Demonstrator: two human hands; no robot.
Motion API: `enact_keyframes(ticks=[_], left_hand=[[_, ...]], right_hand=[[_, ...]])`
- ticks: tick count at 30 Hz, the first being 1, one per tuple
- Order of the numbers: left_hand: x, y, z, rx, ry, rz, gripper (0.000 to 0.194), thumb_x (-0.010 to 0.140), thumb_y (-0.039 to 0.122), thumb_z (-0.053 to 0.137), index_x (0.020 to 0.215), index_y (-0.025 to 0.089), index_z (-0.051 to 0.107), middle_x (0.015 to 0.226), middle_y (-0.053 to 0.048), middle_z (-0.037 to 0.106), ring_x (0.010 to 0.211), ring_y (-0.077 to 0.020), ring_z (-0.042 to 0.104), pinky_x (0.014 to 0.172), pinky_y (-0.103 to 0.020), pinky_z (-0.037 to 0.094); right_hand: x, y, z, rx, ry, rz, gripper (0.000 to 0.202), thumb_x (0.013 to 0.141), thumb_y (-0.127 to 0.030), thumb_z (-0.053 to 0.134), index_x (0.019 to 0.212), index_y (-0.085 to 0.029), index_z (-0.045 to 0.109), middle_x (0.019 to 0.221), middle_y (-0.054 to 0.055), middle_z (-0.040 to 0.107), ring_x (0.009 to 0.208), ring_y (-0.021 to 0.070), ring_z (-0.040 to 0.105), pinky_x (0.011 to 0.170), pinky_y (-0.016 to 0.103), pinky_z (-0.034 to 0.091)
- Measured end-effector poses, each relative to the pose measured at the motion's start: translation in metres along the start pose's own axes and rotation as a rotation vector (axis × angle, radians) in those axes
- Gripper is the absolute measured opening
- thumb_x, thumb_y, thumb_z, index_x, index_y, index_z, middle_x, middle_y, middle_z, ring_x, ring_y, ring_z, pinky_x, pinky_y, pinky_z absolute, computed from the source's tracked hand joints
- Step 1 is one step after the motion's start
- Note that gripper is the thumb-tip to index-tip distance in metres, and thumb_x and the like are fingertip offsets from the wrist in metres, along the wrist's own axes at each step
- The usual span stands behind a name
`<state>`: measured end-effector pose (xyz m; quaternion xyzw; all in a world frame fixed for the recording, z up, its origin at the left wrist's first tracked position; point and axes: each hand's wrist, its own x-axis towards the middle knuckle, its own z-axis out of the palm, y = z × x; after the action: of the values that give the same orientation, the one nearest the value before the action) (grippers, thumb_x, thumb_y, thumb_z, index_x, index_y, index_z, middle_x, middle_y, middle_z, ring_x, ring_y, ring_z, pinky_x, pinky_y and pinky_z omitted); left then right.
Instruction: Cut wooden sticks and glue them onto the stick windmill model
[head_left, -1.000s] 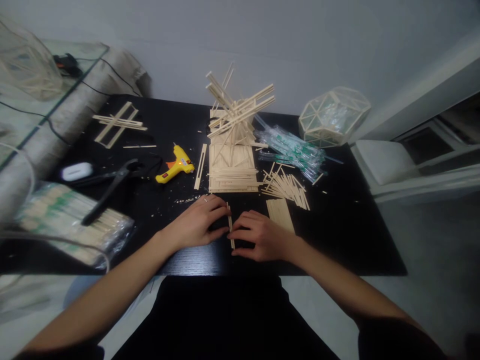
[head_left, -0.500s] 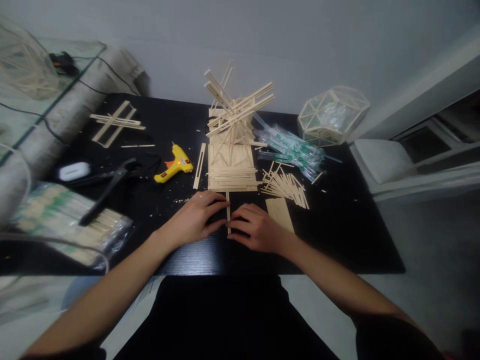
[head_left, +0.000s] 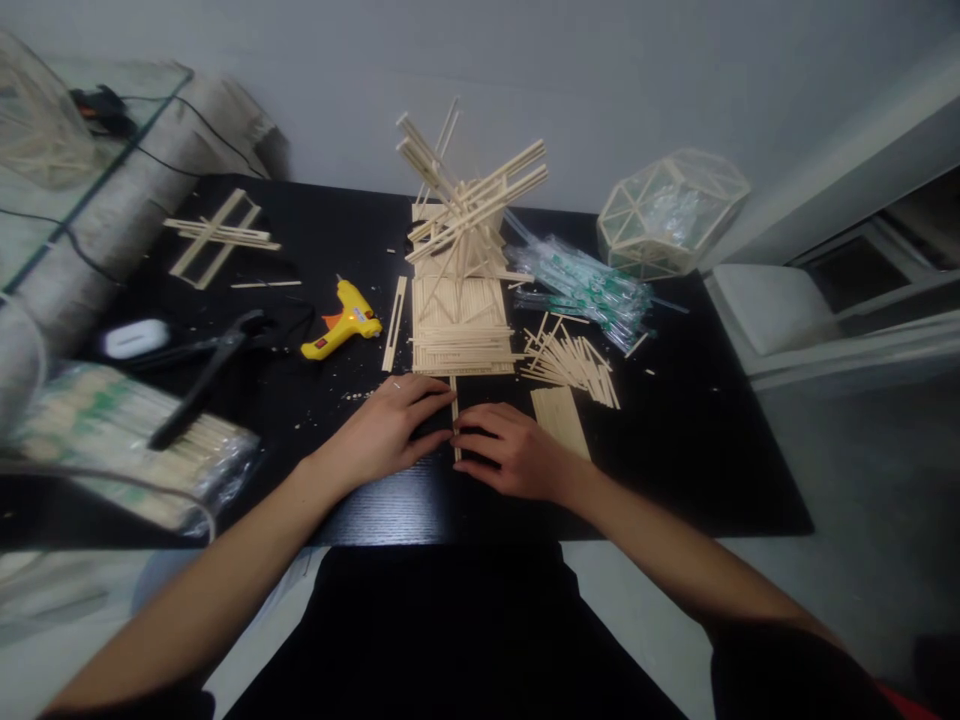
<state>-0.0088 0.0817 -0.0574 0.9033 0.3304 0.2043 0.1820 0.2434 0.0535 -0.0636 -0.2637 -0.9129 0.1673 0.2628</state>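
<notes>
Narrow wooden sticks (head_left: pixel 454 410) lie side by side on the black table, pointing away from me. My left hand (head_left: pixel 390 420) presses its fingertips against their left side, thumb nearer me. From the right, the fingertips of my right hand (head_left: pixel 510 448) hold the same sticks. Just beyond them stands a model windmill (head_left: pixel 465 225) of wooden sticks, with crossed blades and a slatted base (head_left: pixel 461 300). A flat wooden panel (head_left: pixel 561 420) lies beside my right hand, below a pile of short sticks (head_left: pixel 574 368).
A yellow glue gun (head_left: pixel 341 325) lies left of the base, near black-handled pliers (head_left: pixel 214 375) and a white case (head_left: pixel 136 340). Bagged sticks (head_left: pixel 112 440) sit at left. A stick cross (head_left: pixel 221 238), plastic wrappers (head_left: pixel 577 285) and a faceted frame (head_left: pixel 671 215) are farther back.
The view has shifted slightly, so the table items sit a little higher and mostly farther left. Both hands stay at the sticks with almost the same grip.
</notes>
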Motion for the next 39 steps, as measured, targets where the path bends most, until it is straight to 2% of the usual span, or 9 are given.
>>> enact_keyframes(ticks=[10,16,26,31,36,39], left_hand=[[-0.0001,-0.0003,-0.0020,-0.005,-0.026,0.003,0.038,0.100,0.036,0.065,0.136,0.022,0.068,0.136,-0.014,0.064,0.128,-0.0321,0.061,0.106,-0.054,0.051],[0.0003,0.0009,-0.0021,-0.006,-0.020,-0.006,0.037,0.099,0.035,0.066,0.134,0.022,0.069,0.136,-0.014,0.063,0.127,-0.0320,0.061,0.105,-0.054,0.052],[0.0010,0.0019,-0.0027,-0.021,-0.020,-0.020,0.040,0.098,0.035,0.067,0.136,0.022,0.067,0.138,-0.014,0.063,0.128,-0.0331,0.061,0.106,-0.055,0.052],[0.0007,0.0024,-0.0030,-0.001,-0.031,-0.025,0.040,0.100,0.036,0.066,0.136,0.021,0.067,0.142,-0.016,0.060,0.130,-0.0337,0.060,0.107,-0.055,0.051],[0.0011,0.0036,-0.0037,0.010,-0.013,-0.032,0.031,0.099,0.036,0.066,0.125,0.021,0.072,0.139,-0.016,0.059,0.126,-0.0339,0.060,0.106,-0.055,0.049],[0.0019,0.0039,-0.0045,0.021,-0.013,-0.042,0.025,0.098,0.037,0.067,0.115,0.020,0.073,0.125,-0.014,0.063,0.115,-0.0313,0.061,0.101,-0.051,0.050]], right_hand=[[-0.0014,0.0001,-0.0011,-0.007,-0.004,-0.032,0.019,0.101,-0.030,0.066,0.110,-0.017,0.077,0.121,0.014,0.074,0.119,0.0274,0.066,0.101,0.047,0.058],[-0.0010,-0.0020,-0.0053,0.017,-0.009,-0.025,0.020,0.096,-0.019,0.064,0.113,-0.015,0.075,0.123,0.014,0.072,0.121,0.0276,0.066,0.101,0.047,0.058],[-0.0005,-0.0011,-0.0019,0.002,-0.019,-0.009,0.017,0.100,-0.025,0.066,0.110,-0.017,0.077,0.120,0.014,0.073,0.120,0.0282,0.066,0.100,0.049,0.059],[0.0002,-0.0024,-0.0003,-0.021,-0.001,-0.022,0.017,0.102,-0.026,0.065,0.107,-0.016,0.077,0.117,0.013,0.074,0.117,0.0268,0.067,0.098,0.046,0.060],[-0.0006,-0.0005,-0.0013,-0.003,0.014,-0.044,0.014,0.098,-0.017,0.063,0.103,-0.016,0.076,0.117,0.012,0.074,0.115,0.0256,0.069,0.099,0.043,0.060],[-0.0027,0.0057,-0.0038,0.001,0.021,-0.027,0.019,0.095,-0.010,0.060,0.103,-0.016,0.075,0.117,0.012,0.075,0.113,0.0250,0.070,0.098,0.043,0.060]])
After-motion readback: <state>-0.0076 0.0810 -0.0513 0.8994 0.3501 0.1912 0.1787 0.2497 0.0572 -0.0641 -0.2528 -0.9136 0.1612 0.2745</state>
